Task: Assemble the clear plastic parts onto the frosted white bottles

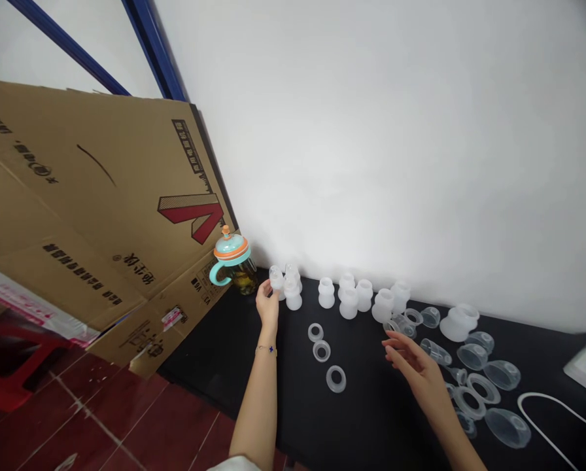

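At the table's left, near the wall, my left hand has its fingers around a small white baby bottle with a clear domed cap. Similar capped bottles stand right beside it. My right hand is open, fingers stretched out and apart, over the table's right half. Just beyond its fingertips lie a clear cup-shaped cover and a white ring. Several uncapped white bottles stand along the wall between my hands. A short line of translucent white rings lies flat in front of them.
More clear domed covers and rings are scattered at the right, near a white cable. A wide white bottle stands behind them. At the left are a lidded jug and large cardboard. The black table meets the wall.
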### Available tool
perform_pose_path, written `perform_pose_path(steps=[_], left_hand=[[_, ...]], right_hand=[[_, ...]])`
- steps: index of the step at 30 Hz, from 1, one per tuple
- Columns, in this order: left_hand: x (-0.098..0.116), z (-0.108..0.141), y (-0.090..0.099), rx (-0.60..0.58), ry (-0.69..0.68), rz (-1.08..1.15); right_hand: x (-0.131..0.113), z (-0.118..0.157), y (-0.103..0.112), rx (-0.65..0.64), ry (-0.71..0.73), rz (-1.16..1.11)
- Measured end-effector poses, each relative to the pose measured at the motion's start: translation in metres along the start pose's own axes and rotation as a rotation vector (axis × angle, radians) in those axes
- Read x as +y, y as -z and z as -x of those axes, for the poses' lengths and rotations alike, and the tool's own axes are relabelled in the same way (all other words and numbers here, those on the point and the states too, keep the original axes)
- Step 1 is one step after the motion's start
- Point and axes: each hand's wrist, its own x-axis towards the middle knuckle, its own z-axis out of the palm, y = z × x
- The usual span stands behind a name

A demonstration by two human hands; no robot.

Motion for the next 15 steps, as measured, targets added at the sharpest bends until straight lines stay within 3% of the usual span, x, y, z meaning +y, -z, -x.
perform_pose_path(steps=[6,10,15], left_hand=[[0.02,0.009,0.002,0.107,-0.055,-0.105],[0.048,0.025,0.001,0.206,-0.313,-0.205],[0.074,0.051,-0.014,0.149,-0.518,-0.291]], right_hand=[[0.005,-0.001,0.002,0.005,0.01,0.029],[0.004,-0.001,0.001,0.005,0.011,0.019],[0.002,0.0,-0.001,0.018,0.019,0.044]])
